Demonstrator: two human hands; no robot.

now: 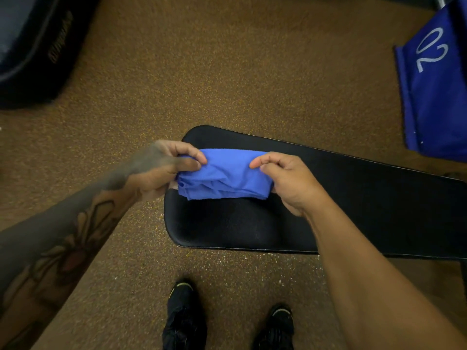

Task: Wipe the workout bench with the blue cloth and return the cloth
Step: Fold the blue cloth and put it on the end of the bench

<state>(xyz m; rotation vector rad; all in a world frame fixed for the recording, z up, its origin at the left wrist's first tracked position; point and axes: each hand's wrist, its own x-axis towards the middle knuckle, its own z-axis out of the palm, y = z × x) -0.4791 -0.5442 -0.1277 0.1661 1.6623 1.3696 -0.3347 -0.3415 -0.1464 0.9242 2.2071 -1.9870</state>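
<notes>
The blue cloth (225, 176) is bunched and folded, held just over the left end of the black padded workout bench (366, 198). My left hand (161, 168) pinches the cloth's left edge with thumb and fingers. My right hand (288, 178) grips the cloth's right edge the same way. The bench runs from the middle of the view off to the right, and its pad is bare apart from the cloth.
Speckled brown gym flooring (202, 72) surrounds the bench. A dark piece of equipment (32, 46) sits at the top left. A blue box marked "20" (434, 84) stands at the top right. My two black shoes (184, 317) are below the bench.
</notes>
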